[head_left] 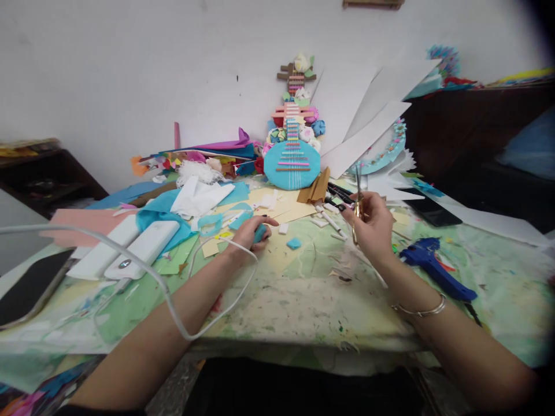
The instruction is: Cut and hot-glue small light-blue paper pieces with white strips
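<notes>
My left hand (pixel 248 236) rests low over the table with the fingers curled round a small piece of blue paper (pixel 259 233); its index finger points out to the right. In my right hand (pixel 373 222) is a pair of scissors (pixel 358 209) with gold handles, its blades pointing up. On the tabletop between the hands lie a small blue paper scrap (pixel 293 244) and a little white block (pixel 283 229). Behind them a blue paper lute (pixel 292 164), with strips across its strings and paper flowers round its neck, leans upright against the wall.
A blue glue gun (pixel 437 268) lies right of my right forearm, with a black phone (pixel 429 207) behind it. White power banks (pixel 143 249) and another phone (pixel 32 289) are at left. A white cable (pixel 160 283) loops over my left forearm. Crumpled paper (pixel 202 196) crowds the back.
</notes>
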Available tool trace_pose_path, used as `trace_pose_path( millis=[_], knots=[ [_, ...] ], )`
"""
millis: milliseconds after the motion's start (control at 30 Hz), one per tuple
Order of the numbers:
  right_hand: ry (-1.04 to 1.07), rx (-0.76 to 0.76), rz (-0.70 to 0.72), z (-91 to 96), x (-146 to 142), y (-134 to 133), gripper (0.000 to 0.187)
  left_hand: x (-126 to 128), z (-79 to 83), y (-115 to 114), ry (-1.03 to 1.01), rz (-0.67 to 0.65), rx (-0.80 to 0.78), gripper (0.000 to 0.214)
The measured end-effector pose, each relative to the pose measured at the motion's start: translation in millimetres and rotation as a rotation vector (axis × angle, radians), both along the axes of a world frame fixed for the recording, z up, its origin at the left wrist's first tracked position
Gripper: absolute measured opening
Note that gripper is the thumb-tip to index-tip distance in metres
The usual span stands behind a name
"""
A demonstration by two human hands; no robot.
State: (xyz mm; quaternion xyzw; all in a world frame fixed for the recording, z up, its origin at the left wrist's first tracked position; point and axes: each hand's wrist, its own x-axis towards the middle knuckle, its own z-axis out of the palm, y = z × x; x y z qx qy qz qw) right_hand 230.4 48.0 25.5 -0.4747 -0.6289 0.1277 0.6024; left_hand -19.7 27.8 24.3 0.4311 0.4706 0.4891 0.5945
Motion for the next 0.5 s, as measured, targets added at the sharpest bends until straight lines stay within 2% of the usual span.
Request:
trace_pose_path(
  millis=[100,233,367,500],
  knots=[
    [-0.055,-0.128,0.119,-4.1,-1.1,2.7,0.025,2.8,-0.1,-1.6,-0.1,-0.069,-0.001,0.028],
    [-0.214,-0.244,0.208,-7.4,-9.9,-3.9,0.034,4.9,2.9,-6.0,-0.107,-0.08,0.07,0.044],
    [-0.345,-0.283,0.278,-6.3,-16.4,-12.1,0.037,6.3,0.2,-6.7,-0.016,-0.121,0.163,0.062],
    [-0.391,-0.312,0.389,-7.6,-19.5,-15.0,0.031,7.5,-8.5,-2.5,0.082,-0.133,0.337,0.06]
  ],
)
